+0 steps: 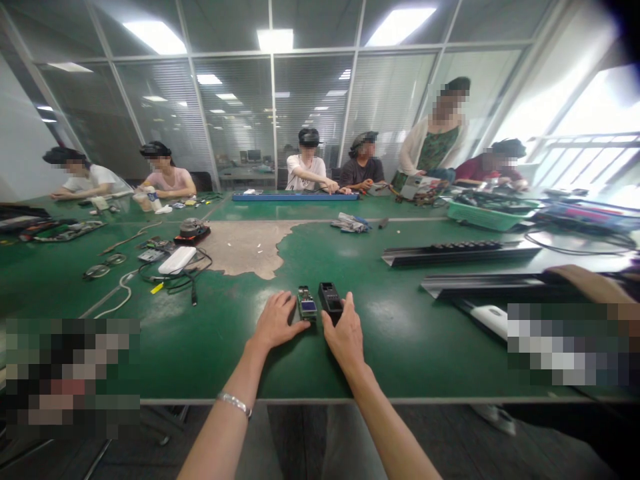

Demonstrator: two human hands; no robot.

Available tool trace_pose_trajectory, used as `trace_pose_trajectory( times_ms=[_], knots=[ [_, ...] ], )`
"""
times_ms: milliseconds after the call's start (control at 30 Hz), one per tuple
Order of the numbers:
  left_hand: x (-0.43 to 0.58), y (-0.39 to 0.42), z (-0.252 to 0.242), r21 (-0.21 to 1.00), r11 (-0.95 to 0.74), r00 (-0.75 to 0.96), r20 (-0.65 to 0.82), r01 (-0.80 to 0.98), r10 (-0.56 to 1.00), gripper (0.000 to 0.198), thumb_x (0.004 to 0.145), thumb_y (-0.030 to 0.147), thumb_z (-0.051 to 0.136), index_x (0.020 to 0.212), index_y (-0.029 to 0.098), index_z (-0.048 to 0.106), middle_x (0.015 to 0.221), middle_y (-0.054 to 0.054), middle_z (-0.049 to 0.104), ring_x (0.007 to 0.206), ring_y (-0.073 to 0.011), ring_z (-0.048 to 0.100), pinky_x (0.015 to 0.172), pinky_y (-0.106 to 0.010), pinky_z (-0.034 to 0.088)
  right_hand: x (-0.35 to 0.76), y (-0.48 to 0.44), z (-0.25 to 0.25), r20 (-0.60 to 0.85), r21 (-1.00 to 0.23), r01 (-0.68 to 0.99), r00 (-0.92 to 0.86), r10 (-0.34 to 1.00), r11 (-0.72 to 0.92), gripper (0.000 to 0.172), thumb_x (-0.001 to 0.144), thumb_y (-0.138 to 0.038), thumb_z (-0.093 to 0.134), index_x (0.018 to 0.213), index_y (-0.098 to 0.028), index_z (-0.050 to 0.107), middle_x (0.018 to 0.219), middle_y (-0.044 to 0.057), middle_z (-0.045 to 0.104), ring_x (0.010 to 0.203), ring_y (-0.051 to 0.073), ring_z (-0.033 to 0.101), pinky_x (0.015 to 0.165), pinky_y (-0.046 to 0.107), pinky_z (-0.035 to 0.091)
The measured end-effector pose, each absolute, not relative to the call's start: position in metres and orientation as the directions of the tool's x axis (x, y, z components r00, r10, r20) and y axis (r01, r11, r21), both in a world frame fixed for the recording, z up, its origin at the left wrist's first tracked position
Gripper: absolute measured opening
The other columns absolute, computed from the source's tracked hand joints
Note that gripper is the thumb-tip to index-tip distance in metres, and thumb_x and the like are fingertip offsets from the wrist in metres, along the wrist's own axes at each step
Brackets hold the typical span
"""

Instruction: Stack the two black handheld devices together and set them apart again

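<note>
On the green tabletop [240, 360] in front of me lie a small circuit board [307, 307] and a black plastic case [329, 297], side by side with a narrow gap. A small bluish display shows on the board. My left hand [275, 323] has its fingers along the board's left side and its thumb at the near end. The black case sits between the thumb and fingers of my right hand [346, 330], which hide its near right part. A silver bracelet [235, 403] is on my left wrist.
Left are a white box [177, 261] with cables and a round black part [193, 230]. Gloves [352, 223] lie farther back. Dark metal channels [460, 252] and a green basket [490, 212] stand right. Several people sit across; a co-worker's arm [595, 283] reaches in.
</note>
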State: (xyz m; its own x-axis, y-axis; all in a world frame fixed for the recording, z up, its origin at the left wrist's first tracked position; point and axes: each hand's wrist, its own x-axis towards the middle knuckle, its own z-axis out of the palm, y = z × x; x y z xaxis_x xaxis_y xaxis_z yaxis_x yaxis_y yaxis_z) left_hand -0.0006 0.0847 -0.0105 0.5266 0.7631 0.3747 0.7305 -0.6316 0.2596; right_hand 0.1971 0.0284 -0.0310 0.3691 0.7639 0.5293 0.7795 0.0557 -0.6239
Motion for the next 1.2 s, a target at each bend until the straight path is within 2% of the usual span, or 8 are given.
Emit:
trace_pose_trajectory(
  times_ms=[200,433,667,833,1200],
  knots=[
    [-0.002,0.085,-0.010,0.259,-0.651,0.548,0.373,0.713,0.749,0.084,0.086,0.077,0.057,0.142,0.015,0.054,0.148,-0.018,0.053,0.141,-0.0364,0.043,0.118,-0.053,0.032,0.198,0.030,-0.031,0.523,-0.646,0.761,0.386,0.760,0.058,0.084,0.092,-0.043,0.053,0.157,-0.002,0.020,0.149,0.028,0.047,0.131,0.037,0.052,0.108,0.054,0.043],
    [-0.001,0.085,-0.010,0.267,-0.641,0.543,0.359,0.719,0.759,0.080,0.087,0.074,0.058,0.143,0.017,0.054,0.149,-0.017,0.052,0.142,-0.0359,0.042,0.119,-0.054,0.031,0.198,0.029,-0.031,0.520,-0.646,0.762,0.388,0.761,0.053,0.084,0.092,-0.043,0.053,0.157,-0.001,0.021,0.149,0.028,0.047,0.132,0.038,0.051,0.109,0.053,0.042],
    [-0.001,0.083,-0.007,0.260,-0.640,0.545,0.354,0.724,0.760,0.079,0.087,0.071,0.060,0.145,0.019,0.051,0.150,-0.016,0.051,0.142,-0.0351,0.042,0.118,-0.054,0.031,0.198,0.027,-0.025,0.502,-0.653,0.756,0.385,0.774,0.047,0.078,0.094,-0.044,0.050,0.157,-0.006,0.024,0.144,0.026,0.053,0.125,0.036,0.057,0.104,0.053,0.046],
    [-0.001,0.081,-0.005,0.265,-0.644,0.547,0.357,0.718,0.757,0.076,0.087,0.070,0.062,0.143,0.019,0.053,0.149,-0.016,0.051,0.141,-0.0350,0.043,0.118,-0.053,0.032,0.194,0.024,-0.009,0.444,-0.717,0.697,0.438,0.781,0.017,0.081,0.093,-0.049,0.050,0.157,-0.006,0.025,0.131,0.023,0.064,0.117,0.035,0.063,0.100,0.050,0.048],
    [-0.001,0.079,-0.004,0.255,-0.631,0.535,0.358,0.732,0.765,0.071,0.085,0.066,0.067,0.139,0.021,0.056,0.147,-0.014,0.053,0.139,-0.0350,0.043,0.118,-0.051,0.033,0.179,0.018,0.017,0.528,-0.705,0.699,0.405,0.747,0.119,0.083,0.093,-0.054,0.053,0.158,-0.009,0.026,0.131,0.021,0.065,0.117,0.033,0.063,0.099,0.049,0.049]
  ],
)
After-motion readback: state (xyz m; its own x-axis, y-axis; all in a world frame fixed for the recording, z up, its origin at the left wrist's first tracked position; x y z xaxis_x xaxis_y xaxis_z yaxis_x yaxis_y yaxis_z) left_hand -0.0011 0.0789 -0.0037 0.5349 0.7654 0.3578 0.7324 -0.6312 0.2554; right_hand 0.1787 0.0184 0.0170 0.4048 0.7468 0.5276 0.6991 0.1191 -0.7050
